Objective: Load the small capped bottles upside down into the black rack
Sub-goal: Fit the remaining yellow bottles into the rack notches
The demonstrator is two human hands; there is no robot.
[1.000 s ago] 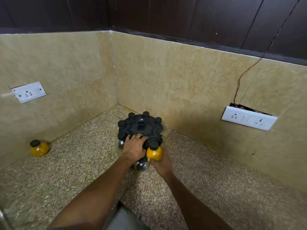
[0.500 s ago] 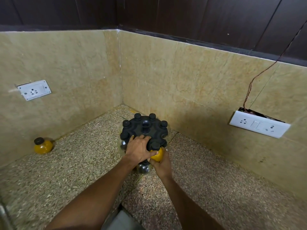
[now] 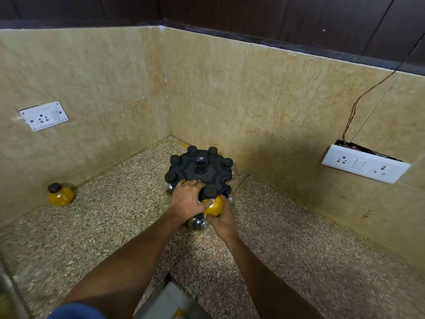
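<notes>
Speckled stone floor (image 3: 299, 261) meets two beige marble walls (image 3: 230, 93) in a corner, dark wood panelling (image 3: 253, 14) above them. A white socket plate (image 3: 365, 166) sits on the right wall with a thin brown wire (image 3: 358, 100) running up from behind it; a second socket plate (image 3: 43, 116) is on the left wall. The round black rack (image 3: 200, 169) stands on the floor near the corner, black caps (image 3: 192, 149) sticking up around its rim, clear bottle bodies partly visible underneath. Left hand (image 3: 187, 200) rests on the near edge of the rack, fingers spread loosely over the top, gripping nothing that can be seen. Right hand (image 3: 223, 221) holds an orange bottle (image 3: 213, 204) from below, fingers curled round its round body, black cap pointing up at the rack's near edge, touching the rack. A dark rounded bottle (image 3: 197, 223) sits just under both hands, partly hidden. Another orange bottle with black cap (image 3: 60, 195) stands upright on the floor by the left wall, well apart from the rack. Blue sleeve edge (image 3: 76, 311) shows at the bottom.
</notes>
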